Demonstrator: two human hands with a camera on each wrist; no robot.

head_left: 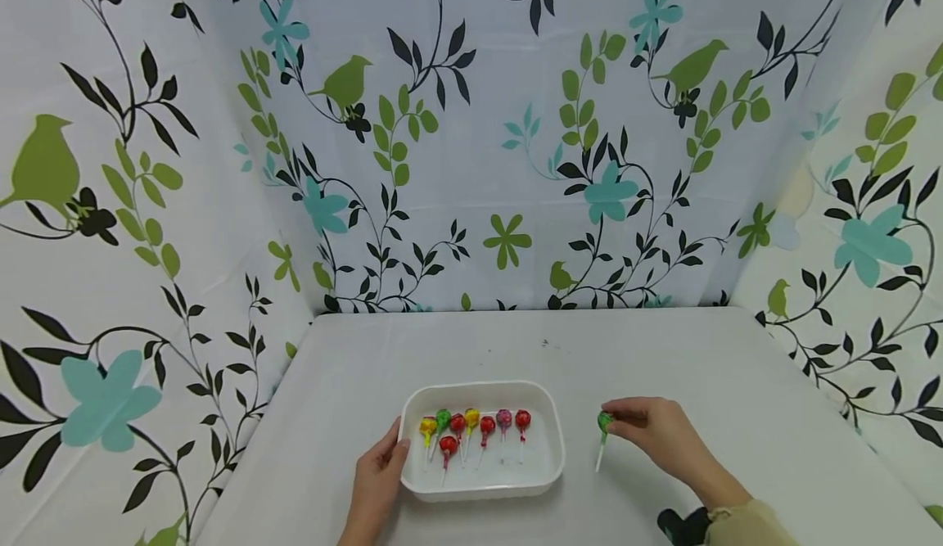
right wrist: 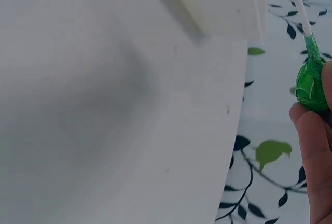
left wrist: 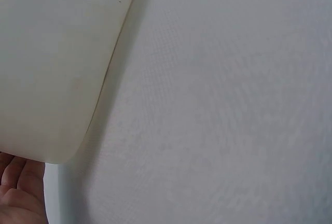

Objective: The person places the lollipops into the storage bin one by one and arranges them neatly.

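A white plastic tray (head_left: 516, 480) sits on the table with several wrapped lollipops inside. Among these are a green lollipop (head_left: 443, 418), a yellow lollipop (head_left: 427, 426), a pink lollipop (head_left: 504, 420) and a red lollipop (head_left: 522, 421). My left hand (head_left: 377, 476) grips the tray's left side, thumb at the rim and fingers against the outer wall. Off to the right of the tray, my right hand (head_left: 656, 435) pinches another green lollipop (right wrist: 311, 85) by its wrapped head. In the head view its white stick points down toward the table.
The white table (head_left: 354, 349) reaches back to a patterned cloth (head_left: 457, 161) with leaves, birds and flowers, which also hangs at both sides. A dark object (head_left: 681, 525) lies by the right wrist, at the sleeve (head_left: 747, 525).
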